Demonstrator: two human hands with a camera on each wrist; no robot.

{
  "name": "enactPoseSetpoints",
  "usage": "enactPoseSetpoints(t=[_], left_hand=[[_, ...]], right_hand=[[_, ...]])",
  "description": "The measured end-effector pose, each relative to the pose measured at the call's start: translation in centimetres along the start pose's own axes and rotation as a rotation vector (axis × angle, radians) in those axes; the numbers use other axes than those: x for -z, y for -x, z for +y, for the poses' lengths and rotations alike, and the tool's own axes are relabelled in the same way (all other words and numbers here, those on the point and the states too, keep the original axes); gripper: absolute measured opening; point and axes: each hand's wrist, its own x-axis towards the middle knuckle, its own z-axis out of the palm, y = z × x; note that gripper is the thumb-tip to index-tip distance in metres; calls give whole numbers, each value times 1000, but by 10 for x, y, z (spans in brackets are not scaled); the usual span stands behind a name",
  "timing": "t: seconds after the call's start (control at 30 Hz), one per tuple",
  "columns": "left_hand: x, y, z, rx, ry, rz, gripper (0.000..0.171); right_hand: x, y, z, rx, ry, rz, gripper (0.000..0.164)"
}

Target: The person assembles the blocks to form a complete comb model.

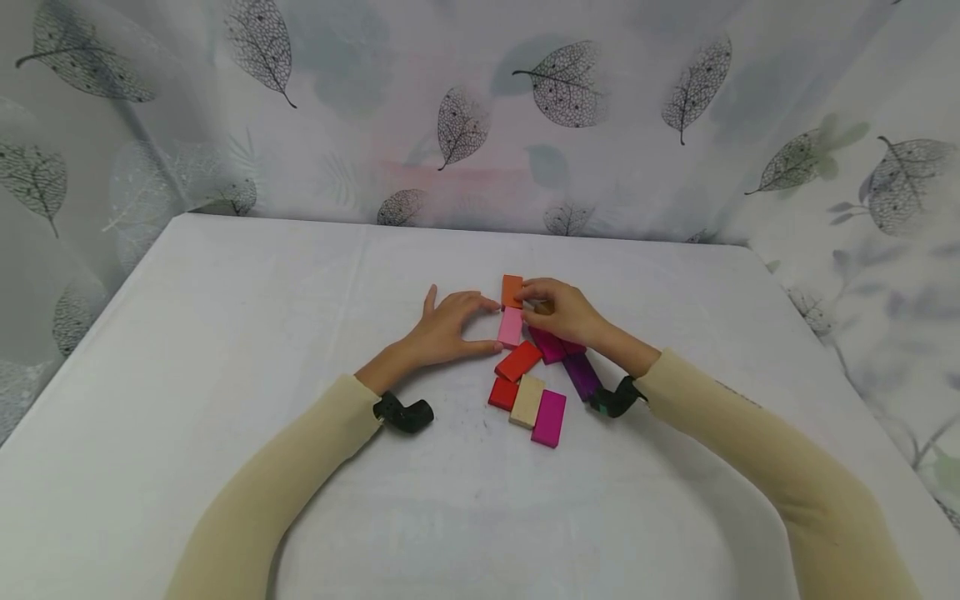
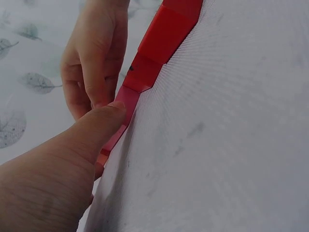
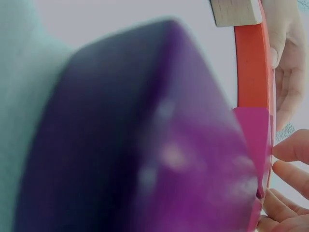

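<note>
A winding row of coloured wooden blocks lies on the white tabletop. At its far end are an orange block [image 1: 512,291] and a pink block [image 1: 510,328], set end to end. My left hand [image 1: 453,327] is spread along their left side, thumb at the pink block's near end and index finger by the joint. From the right, my right hand [image 1: 558,310] touches the orange block with a fingertip, its thumb beside the pink block. Part of a magenta block [image 1: 546,344] shows beneath that hand. Close to the right wrist camera, a purple block [image 3: 193,159] looms large and blurred.
Nearer me, the row includes a red-orange block [image 1: 518,362], a red block [image 1: 503,393], a plain wood block [image 1: 527,402] and another magenta block [image 1: 550,419]. The purple block slants under the right wrist's black strap [image 1: 617,398]. A leaf-print cloth [image 1: 337,150] hangs behind the table.
</note>
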Motion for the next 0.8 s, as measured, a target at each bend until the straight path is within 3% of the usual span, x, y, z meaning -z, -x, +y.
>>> enactPoseSetpoints(t=[0.23, 0.6, 0.8], left_hand=[[0, 1, 0, -2, 9, -2, 53], [-3, 0, -5, -36, -8, -30, 55], [-2, 0, -4, -41, -8, -29, 52]], right_hand=[[1, -1, 0, 9, -14, -13, 33], [7, -7, -3, 62, 82, -66, 34], [12, -11, -3, 71, 52, -103, 32]])
